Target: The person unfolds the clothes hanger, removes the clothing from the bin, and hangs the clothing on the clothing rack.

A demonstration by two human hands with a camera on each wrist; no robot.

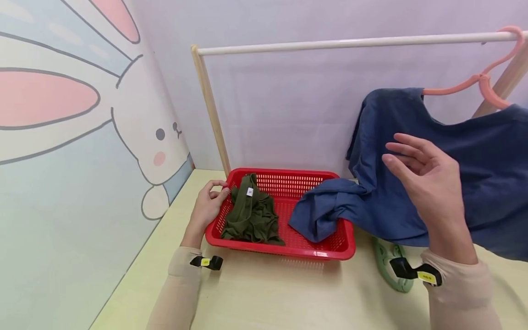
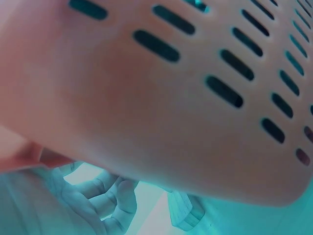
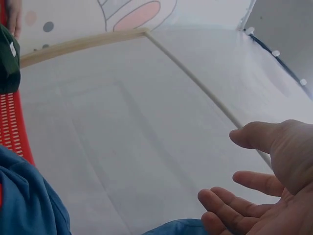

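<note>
My left hand (image 1: 207, 206) is at the left rim of a red plastic basket (image 1: 280, 251), with loosely bent fingertips touching the rim. A crumpled dark green garment (image 1: 255, 215) with a white tag lies in the basket's left side. A blue shirt (image 1: 474, 160) hangs from a coral-pink hanger (image 1: 453, 88), and part of it droops into the basket's right side. My right hand (image 1: 437, 183) is raised in front of the shirt, fingers spread and holding nothing. In the right wrist view, its thumb stands apart from the fingers.
The hanger hooks over a white rail (image 1: 330, 44) with wooden legs (image 1: 212, 110) behind the basket. A green object (image 1: 392, 266), resembling a slipper, sits on the pale tabletop (image 1: 264, 293) right of the basket. A wall with a painted rabbit (image 1: 144, 137) stands at the left.
</note>
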